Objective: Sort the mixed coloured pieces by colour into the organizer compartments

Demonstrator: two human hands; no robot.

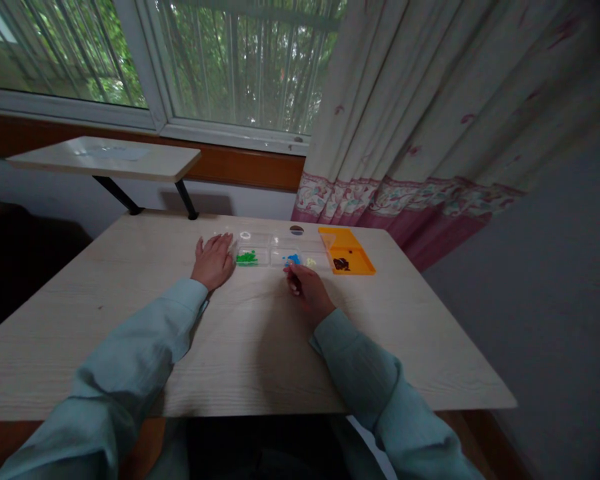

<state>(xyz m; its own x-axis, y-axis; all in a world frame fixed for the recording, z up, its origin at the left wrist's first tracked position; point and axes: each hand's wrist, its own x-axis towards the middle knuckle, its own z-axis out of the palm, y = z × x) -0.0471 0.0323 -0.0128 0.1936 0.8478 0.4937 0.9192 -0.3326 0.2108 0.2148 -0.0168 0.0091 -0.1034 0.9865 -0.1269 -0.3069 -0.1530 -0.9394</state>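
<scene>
My left hand [215, 261] lies on the table with its fingers stretched out, at the left end of a clear compartment box [263, 241]. Small green pieces [247, 258] fill a front compartment close to that hand. My right hand [307, 287] is at the box's front edge, thumb and fingertips pinched together. Anything between those fingertips is too small to make out. Just beyond them are small blue pieces [293, 258], and pale yellow pieces [311, 262] lie to their right. An orange tray [364, 265] at the right end holds small dark pieces [341, 265].
The box stands toward the back of a pale wooden table [230, 353]. A raised shelf [130, 159] on black supports is at the back left. Behind the table hang a curtain [380, 133] and a window. A dark round cable hole [297, 230] sits behind the box.
</scene>
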